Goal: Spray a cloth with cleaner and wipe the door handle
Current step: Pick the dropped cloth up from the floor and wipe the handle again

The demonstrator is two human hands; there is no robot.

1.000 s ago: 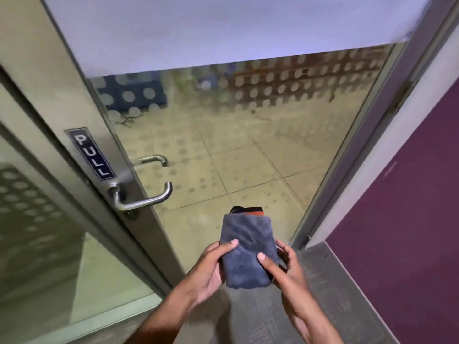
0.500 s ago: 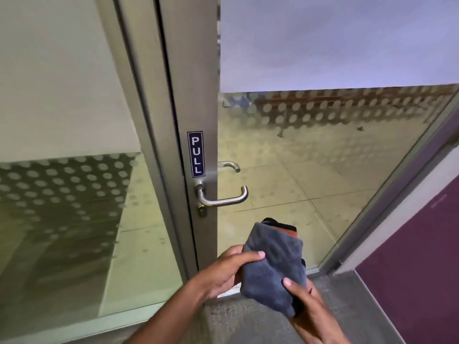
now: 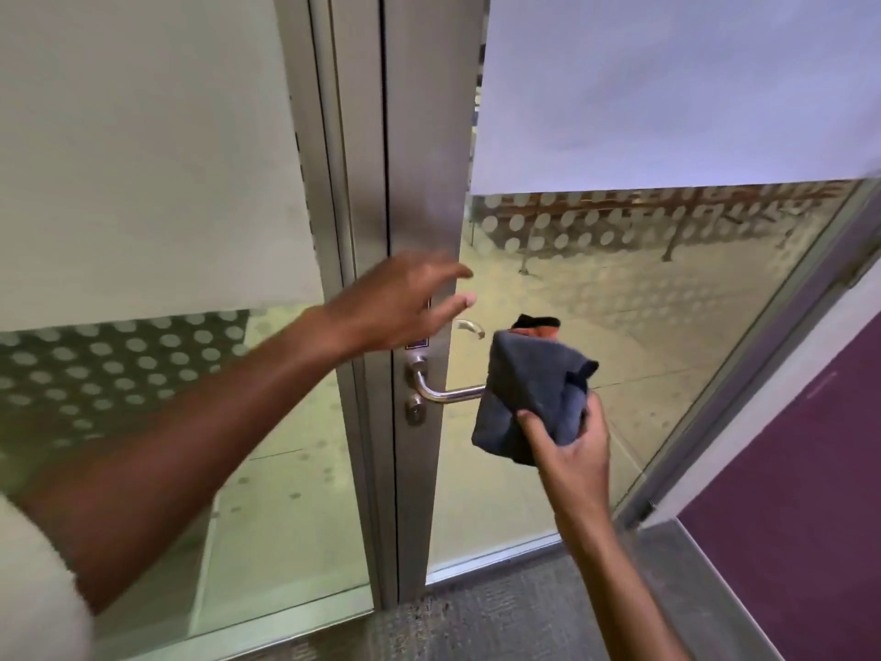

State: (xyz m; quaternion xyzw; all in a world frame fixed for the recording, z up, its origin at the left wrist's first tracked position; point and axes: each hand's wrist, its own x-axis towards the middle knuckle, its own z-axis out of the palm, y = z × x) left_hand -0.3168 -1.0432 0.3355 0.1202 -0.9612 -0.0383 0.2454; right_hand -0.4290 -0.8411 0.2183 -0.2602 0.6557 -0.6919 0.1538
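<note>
At the left stands one frosted glass panel (image 3: 143, 183), dotted along its lower band; beside it the metal door stile (image 3: 419, 183) runs top to bottom; the left hand (image 3: 395, 302) hovers in front of the stile above the lock, fingers spread and relaxed, holding nothing; below it one silver door handle (image 3: 448, 394) projects rightward from the stile, its free end hidden behind one folded grey cloth (image 3: 529, 398); the right hand (image 3: 567, 450) pinches the cloth's lower right part, thumb on its face, fingers behind; an orange-and-black edge shows at the cloth's top.
</note>
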